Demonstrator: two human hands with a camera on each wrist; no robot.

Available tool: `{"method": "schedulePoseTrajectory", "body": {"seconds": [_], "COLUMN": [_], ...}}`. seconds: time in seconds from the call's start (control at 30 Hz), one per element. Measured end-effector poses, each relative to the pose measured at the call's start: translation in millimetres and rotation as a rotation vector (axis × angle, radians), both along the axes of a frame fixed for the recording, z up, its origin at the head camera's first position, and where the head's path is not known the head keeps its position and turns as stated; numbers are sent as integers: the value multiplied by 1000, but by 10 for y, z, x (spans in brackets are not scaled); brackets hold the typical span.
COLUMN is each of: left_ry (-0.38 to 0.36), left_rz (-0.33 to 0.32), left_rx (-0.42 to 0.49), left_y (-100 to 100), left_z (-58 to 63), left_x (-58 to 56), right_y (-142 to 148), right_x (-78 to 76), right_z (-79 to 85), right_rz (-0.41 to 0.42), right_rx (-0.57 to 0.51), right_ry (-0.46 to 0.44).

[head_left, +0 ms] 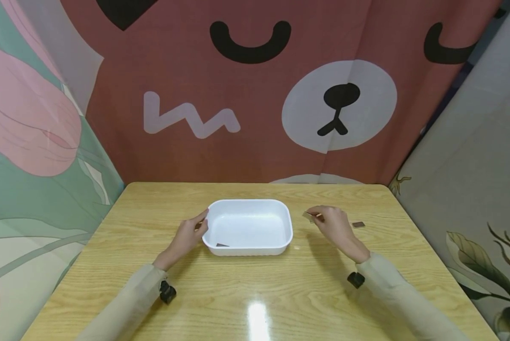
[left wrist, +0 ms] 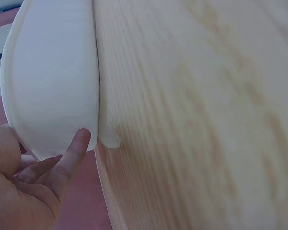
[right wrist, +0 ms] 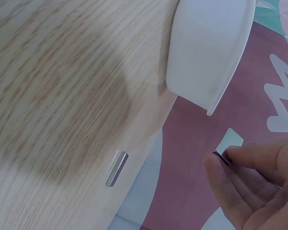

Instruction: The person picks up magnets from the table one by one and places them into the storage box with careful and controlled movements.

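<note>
A white plastic tray (head_left: 250, 251) stands on the wooden table. My left hand (head_left: 188, 235) holds it by its left end; in the left wrist view a fingertip (left wrist: 81, 136) lies against the outer wall. To the right of the tray, my right hand (head_left: 333, 228) pinches a small flat rectangular metallic piece (right wrist: 229, 142) between thumb and finger, above the table. A similar shiny piece (right wrist: 117, 169) lies on the tabletop just right of that hand. Inside the tray, at its near left corner, a small dark piece (head_left: 222, 245) is partly visible.
The light wood table (head_left: 233, 303) ends at a brown curtain (head_left: 255, 156) with a cartoon animal print. Patterned cloths (head_left: 464, 156) hang at both sides. A dark wrist device (head_left: 167, 292) sits on each sleeve.
</note>
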State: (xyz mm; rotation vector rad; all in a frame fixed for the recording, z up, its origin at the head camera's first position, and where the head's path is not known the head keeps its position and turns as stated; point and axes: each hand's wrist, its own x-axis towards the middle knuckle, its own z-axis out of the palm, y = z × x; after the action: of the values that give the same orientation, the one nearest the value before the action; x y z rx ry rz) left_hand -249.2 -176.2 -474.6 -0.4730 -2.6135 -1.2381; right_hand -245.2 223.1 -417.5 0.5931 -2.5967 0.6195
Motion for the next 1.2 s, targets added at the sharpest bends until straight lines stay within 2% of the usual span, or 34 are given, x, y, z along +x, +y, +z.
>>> {"method": "schedulePoseTrajectory", "body": {"seconds": [0.43, 1.2], "left_ry": [-40, -34], "left_rz": [2, -1], "left_rx": [4, -5], "left_y": [-3, 12], "left_z": [-3, 23], "left_x": [-10, 8], "right_y": [-108, -335], "right_x": [-25, -42], "right_z": [29, 64], "right_rz": [24, 70], "right_rx": [-35, -65], "right_ry": [32, 14]}}
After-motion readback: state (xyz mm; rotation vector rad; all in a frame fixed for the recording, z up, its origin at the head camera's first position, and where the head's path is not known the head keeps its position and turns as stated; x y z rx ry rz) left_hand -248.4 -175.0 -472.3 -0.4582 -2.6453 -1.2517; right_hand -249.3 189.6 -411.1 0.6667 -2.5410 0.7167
